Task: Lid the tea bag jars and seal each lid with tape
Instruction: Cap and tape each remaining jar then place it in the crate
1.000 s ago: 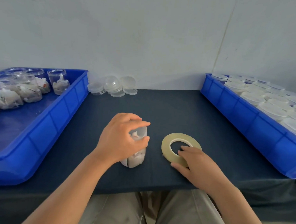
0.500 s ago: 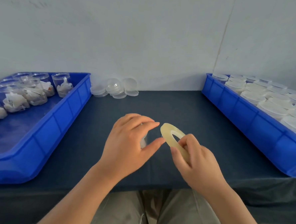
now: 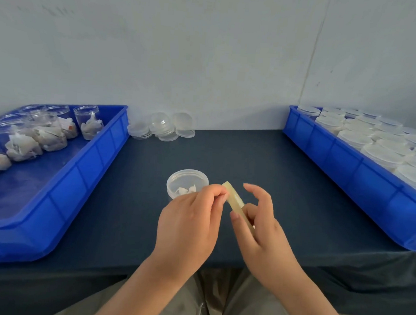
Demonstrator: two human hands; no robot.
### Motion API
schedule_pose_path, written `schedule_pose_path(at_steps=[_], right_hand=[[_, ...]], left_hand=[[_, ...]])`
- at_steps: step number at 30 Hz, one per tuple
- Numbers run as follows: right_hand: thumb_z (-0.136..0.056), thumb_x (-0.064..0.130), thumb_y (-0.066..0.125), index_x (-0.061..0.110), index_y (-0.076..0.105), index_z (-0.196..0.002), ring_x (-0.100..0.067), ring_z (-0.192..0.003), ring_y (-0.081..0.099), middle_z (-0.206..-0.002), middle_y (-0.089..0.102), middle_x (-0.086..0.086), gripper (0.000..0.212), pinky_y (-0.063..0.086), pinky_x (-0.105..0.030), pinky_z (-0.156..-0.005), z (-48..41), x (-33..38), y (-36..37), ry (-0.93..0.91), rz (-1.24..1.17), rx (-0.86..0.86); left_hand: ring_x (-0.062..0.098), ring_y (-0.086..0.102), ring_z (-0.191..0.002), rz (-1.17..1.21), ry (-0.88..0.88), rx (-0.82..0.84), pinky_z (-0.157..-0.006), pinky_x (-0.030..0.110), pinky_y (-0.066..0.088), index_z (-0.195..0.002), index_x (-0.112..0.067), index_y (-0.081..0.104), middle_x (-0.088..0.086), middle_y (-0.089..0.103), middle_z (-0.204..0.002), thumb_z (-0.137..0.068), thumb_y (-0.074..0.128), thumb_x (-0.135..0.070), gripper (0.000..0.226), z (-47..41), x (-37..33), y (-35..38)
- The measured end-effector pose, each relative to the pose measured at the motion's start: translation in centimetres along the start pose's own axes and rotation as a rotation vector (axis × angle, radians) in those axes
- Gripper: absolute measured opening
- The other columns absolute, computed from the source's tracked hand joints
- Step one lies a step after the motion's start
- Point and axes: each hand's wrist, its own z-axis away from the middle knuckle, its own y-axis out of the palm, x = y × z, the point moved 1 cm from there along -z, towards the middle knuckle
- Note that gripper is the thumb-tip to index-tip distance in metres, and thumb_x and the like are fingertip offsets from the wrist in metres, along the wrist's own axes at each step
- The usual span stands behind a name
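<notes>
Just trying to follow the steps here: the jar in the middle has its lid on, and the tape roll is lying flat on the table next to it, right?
Not quite. The head view shows the jar lidded, but the tape roll is off the table: the right hand holds it on edge and the left hand pinches at its rim.

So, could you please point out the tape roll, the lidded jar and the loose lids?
tape roll [image 3: 234, 196], head view, upper part.
lidded jar [image 3: 186, 181], head view, lid top.
loose lids [image 3: 162, 128], head view, middle stack.
</notes>
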Motion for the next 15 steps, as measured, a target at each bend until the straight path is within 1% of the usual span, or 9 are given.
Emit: schedule_pose_path(at_steps=[2,3,4,6,8,10,12,14,15], right_hand=[[-0.109,0.037,0.044,0.051,0.028,-0.145,-0.022,-0.067,0.056,-0.081,0.055,-0.003,0.042,0.057,-0.042,-0.067,0.0,-0.2,0.0,0.048,-0.088,0.078],[-0.111,0.038,0.042,0.053,0.029,-0.145,-0.023,-0.068,0.057,-0.082,0.057,-0.003,0.04,0.058,-0.045,-0.068,0.0,-0.2,0.1,0.052,-0.108,0.106],[-0.111,0.042,0.04,0.053,0.032,-0.144,-0.023,-0.068,0.058,-0.082,0.059,-0.001,0.037,0.057,-0.044,-0.065,0.0,-0.3,0.3,0.044,-0.108,0.116],[-0.107,0.05,0.036,0.052,0.037,-0.142,-0.015,-0.07,0.061,-0.085,0.064,0.009,0.035,0.052,-0.03,-0.063,0.1,-0.5,0.6,0.022,-0.094,0.107],[-0.103,0.05,0.034,0.055,0.04,-0.138,-0.01,-0.076,0.065,-0.088,0.067,0.02,0.036,0.05,-0.019,-0.066,0.1,-0.7,0.8,-0.002,-0.072,0.1],[-0.106,0.046,0.034,0.059,0.04,-0.135,-0.008,-0.079,0.065,-0.088,0.064,0.027,0.033,0.047,-0.013,-0.07,0.1,-0.7,0.9,-0.039,-0.017,0.098],[-0.108,0.043,0.036,0.061,0.04,-0.136,0.001,-0.084,0.062,-0.09,0.059,0.038,0.034,0.045,-0.009,-0.075,0.0,-0.5,0.8,-0.055,0.043,0.095],[-0.108,0.054,0.032,0.057,0.041,-0.139,0.007,-0.091,0.059,-0.095,0.054,0.044,0.032,0.044,-0.011,-0.075,-0.1,-0.3,0.6,-0.041,0.104,0.074],[-0.107,0.061,0.029,0.054,0.042,-0.139,0.005,-0.093,0.058,-0.096,0.053,0.042,0.035,0.043,-0.014,-0.073,-0.3,-0.2,0.3,-0.035,0.143,0.055]], left_hand=[[0.007,0.067,-0.061,0.033,-0.003,0.057,-0.047,0.032,0.053,-0.108,-0.024,0.065,-0.013,0.075,-0.08,-0.11,0.042,-0.041,0.028,0.3,0.1,-0.1],[0.004,0.067,-0.064,0.058,-0.014,0.097,-0.049,0.027,0.053,-0.11,-0.028,0.06,-0.015,0.076,-0.083,-0.11,0.04,-0.045,0.026,0.4,0.1,-0.1],[-0.002,0.066,-0.068,0.088,-0.032,0.136,-0.053,0.018,0.052,-0.111,-0.033,0.056,-0.018,0.075,-0.087,-0.11,0.039,-0.051,0.025,0.5,0.1,-0.3],[-0.018,0.062,-0.082,0.155,-0.085,0.202,-0.064,0.006,0.049,-0.11,-0.046,0.048,-0.026,0.073,-0.098,-0.104,0.04,-0.065,0.022,0.7,0.0,-0.4],[-0.024,0.058,-0.092,0.174,-0.133,0.222,-0.067,0.005,0.047,-0.107,-0.054,0.043,-0.032,0.071,-0.105,-0.097,0.048,-0.068,0.018,0.8,0.0,-0.4],[-0.014,0.064,-0.085,0.141,-0.136,0.168,-0.062,0.012,0.051,-0.106,-0.047,0.054,-0.029,0.073,-0.099,-0.099,0.058,-0.059,0.014,0.8,0.1,-0.3],[0.0,0.067,-0.073,0.064,-0.09,0.062,-0.054,0.026,0.056,-0.103,-0.034,0.069,-0.023,0.074,-0.089,-0.103,0.063,-0.046,0.013,0.8,0.2,-0.4],[0.004,0.066,-0.068,0.035,-0.048,-0.011,-0.051,0.025,0.053,-0.1,-0.031,0.075,-0.022,0.074,-0.082,-0.104,0.065,-0.043,0.016,1.1,0.5,-0.6],[0.004,0.066,-0.067,0.054,-0.053,-0.028,-0.052,0.022,0.051,-0.1,-0.031,0.076,-0.023,0.073,-0.081,-0.103,0.065,-0.044,0.018,1.4,0.6,-0.7]])
